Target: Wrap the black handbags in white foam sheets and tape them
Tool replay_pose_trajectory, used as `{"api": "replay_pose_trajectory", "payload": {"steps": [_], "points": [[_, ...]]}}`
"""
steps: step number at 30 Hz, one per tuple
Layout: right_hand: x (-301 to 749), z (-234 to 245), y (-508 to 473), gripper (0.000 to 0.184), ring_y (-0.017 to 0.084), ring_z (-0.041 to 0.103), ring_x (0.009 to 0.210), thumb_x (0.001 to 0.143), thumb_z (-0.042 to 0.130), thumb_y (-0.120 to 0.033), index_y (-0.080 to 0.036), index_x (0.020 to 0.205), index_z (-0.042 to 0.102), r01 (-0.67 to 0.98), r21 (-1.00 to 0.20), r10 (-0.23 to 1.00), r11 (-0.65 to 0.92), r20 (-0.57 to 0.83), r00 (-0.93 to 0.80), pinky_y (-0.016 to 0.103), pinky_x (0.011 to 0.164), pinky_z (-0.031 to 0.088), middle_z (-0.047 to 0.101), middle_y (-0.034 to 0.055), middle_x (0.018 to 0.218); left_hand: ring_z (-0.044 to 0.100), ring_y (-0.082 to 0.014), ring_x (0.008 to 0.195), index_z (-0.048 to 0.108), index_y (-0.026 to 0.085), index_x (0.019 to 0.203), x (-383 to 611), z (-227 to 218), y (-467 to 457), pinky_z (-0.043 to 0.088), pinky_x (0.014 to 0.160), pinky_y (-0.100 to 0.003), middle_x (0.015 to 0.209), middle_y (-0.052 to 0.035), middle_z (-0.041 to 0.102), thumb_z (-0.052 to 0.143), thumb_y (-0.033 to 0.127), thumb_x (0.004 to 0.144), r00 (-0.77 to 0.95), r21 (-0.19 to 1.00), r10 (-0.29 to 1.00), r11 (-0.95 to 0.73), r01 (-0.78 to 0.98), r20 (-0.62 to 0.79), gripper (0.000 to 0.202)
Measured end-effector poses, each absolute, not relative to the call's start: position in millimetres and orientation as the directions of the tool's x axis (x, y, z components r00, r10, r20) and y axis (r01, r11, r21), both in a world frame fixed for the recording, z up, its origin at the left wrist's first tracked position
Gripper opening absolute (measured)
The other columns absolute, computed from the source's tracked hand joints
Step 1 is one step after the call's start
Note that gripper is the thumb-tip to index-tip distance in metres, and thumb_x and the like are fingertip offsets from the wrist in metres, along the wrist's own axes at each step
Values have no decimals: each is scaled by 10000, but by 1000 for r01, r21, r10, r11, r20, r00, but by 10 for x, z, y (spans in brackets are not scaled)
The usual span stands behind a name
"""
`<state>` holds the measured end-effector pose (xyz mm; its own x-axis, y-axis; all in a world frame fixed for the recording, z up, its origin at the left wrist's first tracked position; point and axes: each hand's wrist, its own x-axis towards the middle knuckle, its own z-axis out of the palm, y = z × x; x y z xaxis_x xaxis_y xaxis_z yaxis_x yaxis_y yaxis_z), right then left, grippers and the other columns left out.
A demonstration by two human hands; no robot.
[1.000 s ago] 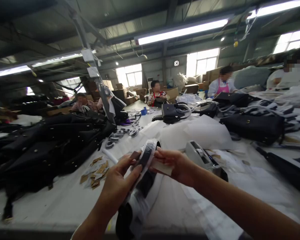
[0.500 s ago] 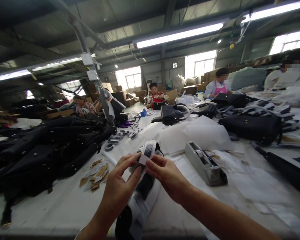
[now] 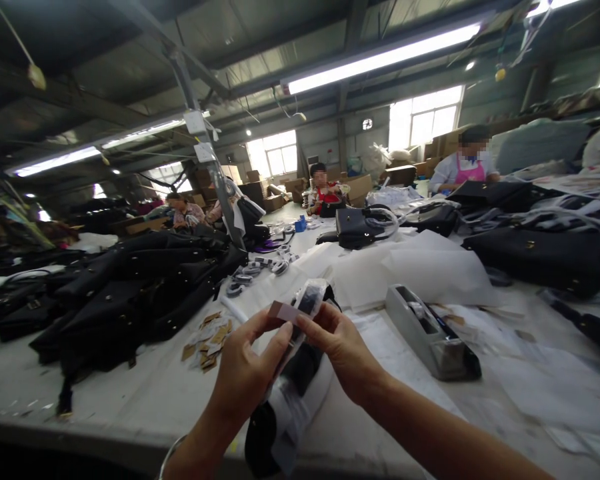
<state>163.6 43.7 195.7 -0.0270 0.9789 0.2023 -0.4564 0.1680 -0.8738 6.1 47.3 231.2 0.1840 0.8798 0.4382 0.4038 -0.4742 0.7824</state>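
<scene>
In front of me a black strap (image 3: 311, 299) wrapped in clear film stands up between my two hands. A small slip (image 3: 286, 311), brownish at one end and pale at the other, lies across its left side. My left hand (image 3: 247, 363) is closed at the strap's left edge, its thumb in front and its index finger behind the slip. The thumb of my right hand (image 3: 343, 350) presses on the slip's right end; its other fingers curl behind the strap. Below the hands lies a black, film-covered part (image 3: 265, 433), whose link to the strap I cannot make out.
A grey tape dispenser (image 3: 427, 340) stands to the right. Several brown tags (image 3: 210, 343) lie left of my hands, near a black bag pile (image 3: 145, 293). White sheets (image 3: 405, 267) and a black handbag (image 3: 353, 227) are behind. Co-workers (image 3: 464, 163) sit farther off.
The slip has tilted and now sticks out to the left of the strap, its brownish end showing. My view has swung left, so the surroundings sit farther right. Both hands stay closed.
</scene>
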Motion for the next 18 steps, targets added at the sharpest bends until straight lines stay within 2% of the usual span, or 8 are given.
{"api": "replay_pose_trajectory", "payload": {"steps": [3, 6, 10, 13, 15, 18], "points": [[1611, 1921, 459, 387, 242, 638, 1041, 738, 834, -430, -199, 1012, 685, -435, -873, 973, 219, 228, 34, 350, 935, 460, 722, 58, 1065, 715, -219, 812, 751, 258, 915, 86, 2366, 469, 525, 727, -282, 859, -8, 765, 635, 389, 864, 161, 667, 845, -507, 546, 510, 183], [1577, 1911, 476, 407, 239, 639, 993, 702, 856, -431, -188, 972, 674, -427, -878, 977, 214, 197, 84, 338, 881, 475, 717, 59, 1010, 718, -234, 786, 769, 278, 896, 113, 2333, 481, 518, 718, -293, 848, -18, 774, 662, 349, 848, 150, 456, 735, -552, 698, 661, 137], [1515, 1938, 491, 401, 219, 640, 900, 661, 873, -427, -184, 907, 670, -528, -828, 981, 190, 176, 76, 312, 795, 488, 708, 43, 913, 730, -242, 811, 763, 212, 1000, 172, 2235, 444, 536, 797, -320, 911, -61, 784, 615, 252, 896, 261, 23, 438, -545, 838, 860, 185], [1473, 1938, 507, 377, 209, 643, 852, 653, 878, -404, -185, 876, 667, -595, -780, 979, 191, 195, 58, 320, 803, 497, 698, 29, 855, 735, -225, 841, 715, 108, 1100, 249, 2171, 377, 549, 834, -316, 980, -111, 775, 534, 113, 920, 388, -237, 330, -414, 879, 861, 255], [1455, 1925, 508, 357, 203, 644, 851, 670, 870, -396, -187, 869, 659, -613, -761, 974, 211, 216, 66, 327, 830, 500, 700, 27, 864, 727, -234, 942, 659, 51, 1191, 303, 2126, 339, 548, 885, -329, 1114, -162, 740, 488, 43, 907, 419, -302, 341, -346, 889, 842, 332], [1447, 1904, 473, 336, 191, 645, 866, 714, 844, -403, -188, 883, 649, -622, -749, 969, 230, 238, 72, 325, 864, 502, 701, 21, 891, 679, -270, 1103, 556, -2, 1314, 356, 2041, 316, 547, 929, -366, 1296, -215, 642, 440, 10, 899, 411, -313, 399, -289, 905, 820, 431]]}}
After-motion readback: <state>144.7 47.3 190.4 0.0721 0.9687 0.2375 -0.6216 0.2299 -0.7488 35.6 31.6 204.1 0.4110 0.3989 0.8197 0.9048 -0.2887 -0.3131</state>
